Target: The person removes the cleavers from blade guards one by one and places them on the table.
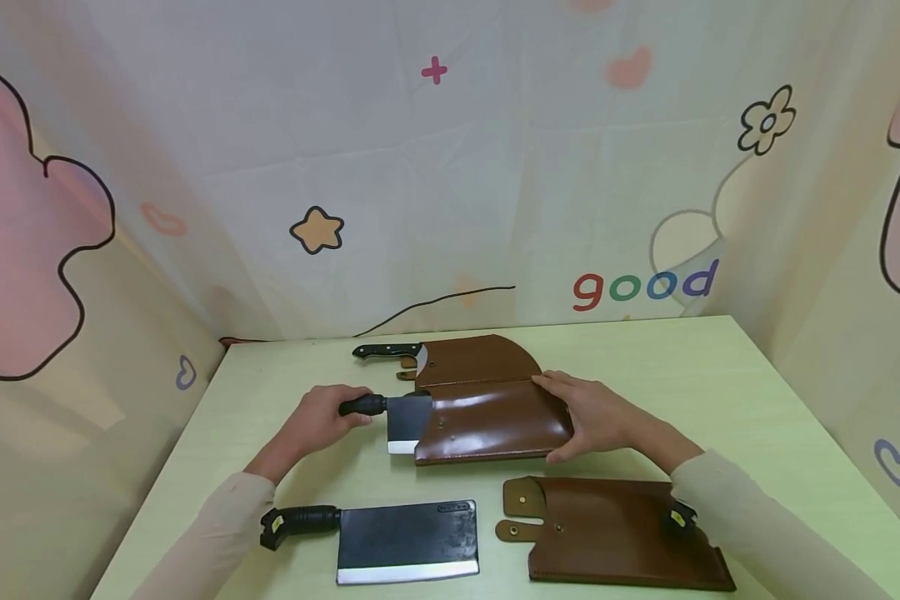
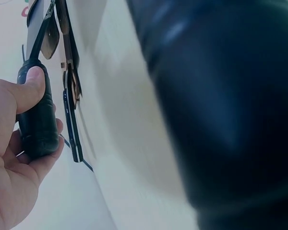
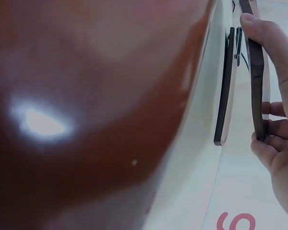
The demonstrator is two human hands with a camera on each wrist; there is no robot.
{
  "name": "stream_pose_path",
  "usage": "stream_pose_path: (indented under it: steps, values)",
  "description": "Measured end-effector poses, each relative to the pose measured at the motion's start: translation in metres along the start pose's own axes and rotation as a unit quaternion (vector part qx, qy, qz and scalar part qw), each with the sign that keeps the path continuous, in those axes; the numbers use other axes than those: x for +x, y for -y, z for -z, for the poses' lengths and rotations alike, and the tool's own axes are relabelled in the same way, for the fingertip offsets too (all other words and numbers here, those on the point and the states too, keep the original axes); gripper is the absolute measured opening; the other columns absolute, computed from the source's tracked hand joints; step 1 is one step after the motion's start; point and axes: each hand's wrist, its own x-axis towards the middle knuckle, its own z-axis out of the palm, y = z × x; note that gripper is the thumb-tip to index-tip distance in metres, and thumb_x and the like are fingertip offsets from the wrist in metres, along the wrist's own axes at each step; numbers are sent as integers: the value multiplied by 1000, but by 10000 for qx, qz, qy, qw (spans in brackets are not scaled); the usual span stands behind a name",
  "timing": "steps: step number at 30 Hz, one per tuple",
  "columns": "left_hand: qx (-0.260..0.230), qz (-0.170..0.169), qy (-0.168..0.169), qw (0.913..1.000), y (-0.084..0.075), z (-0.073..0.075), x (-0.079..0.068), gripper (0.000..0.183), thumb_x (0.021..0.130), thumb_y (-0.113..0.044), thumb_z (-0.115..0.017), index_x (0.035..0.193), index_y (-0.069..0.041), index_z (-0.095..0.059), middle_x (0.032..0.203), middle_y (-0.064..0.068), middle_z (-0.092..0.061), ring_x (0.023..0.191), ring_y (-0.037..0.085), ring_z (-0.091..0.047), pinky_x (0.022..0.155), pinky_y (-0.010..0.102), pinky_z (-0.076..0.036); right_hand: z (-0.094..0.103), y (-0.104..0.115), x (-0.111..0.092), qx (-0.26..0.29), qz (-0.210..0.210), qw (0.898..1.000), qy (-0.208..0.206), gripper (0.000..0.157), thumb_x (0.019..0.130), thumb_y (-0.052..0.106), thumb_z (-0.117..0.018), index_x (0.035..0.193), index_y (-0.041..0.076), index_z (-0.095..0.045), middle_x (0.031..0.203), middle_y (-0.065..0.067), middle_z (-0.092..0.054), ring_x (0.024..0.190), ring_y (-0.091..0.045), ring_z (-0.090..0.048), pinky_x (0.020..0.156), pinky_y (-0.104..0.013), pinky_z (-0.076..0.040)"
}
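My left hand [image 1: 321,419] grips the black handle [image 2: 37,117] of a cleaver [image 1: 407,419], its thumb lying along the handle. Most of that cleaver's blade is hidden inside a glossy brown leather sheath [image 1: 506,423]; only the part by the handle shows. At the sheath's right end, my right hand [image 1: 598,414] holds it with thumb and fingers on opposite edges. In the right wrist view, the sheath appears edge-on as a dark strip [image 3: 256,76] between thumb and fingers. The sheath overlaps a second sheathed knife behind it in the head view.
That farther knife has a black riveted handle [image 1: 387,351] and a brown sheath [image 1: 480,357]. Nearer me lies a bare cleaver [image 1: 408,537], handle to the left. Another brown sheath [image 1: 607,533] with snap straps lies under my right forearm. A printed curtain backs the table [image 1: 195,500].
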Motion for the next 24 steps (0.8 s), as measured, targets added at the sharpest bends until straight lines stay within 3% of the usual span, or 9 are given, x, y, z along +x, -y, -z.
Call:
stream_pose_path:
  steps: [15, 24]
  values:
    - [57, -177, -135, 9997, 8, 2, -9, 42, 92, -23, -78, 130, -7, -70, 122, 13, -73, 99, 24, -67, 85, 45, -51, 6, -11, -14, 74, 10, 10000, -66, 115, 66, 59, -89, 155, 4, -41, 156, -24, -43, 131, -44, -54, 100, -57, -50]
    - [43, -103, -76, 9999, 14, 6, -12, 42, 92, -22, -78, 130, -7, -70, 122, 13, -72, 100, 24, -66, 86, 45, -51, 8, -18, -19, 127, -32, 9999, -75, 115, 65, 58, -90, 154, 4, -41, 156, -22, -44, 133, -43, -53, 100, -58, -49]
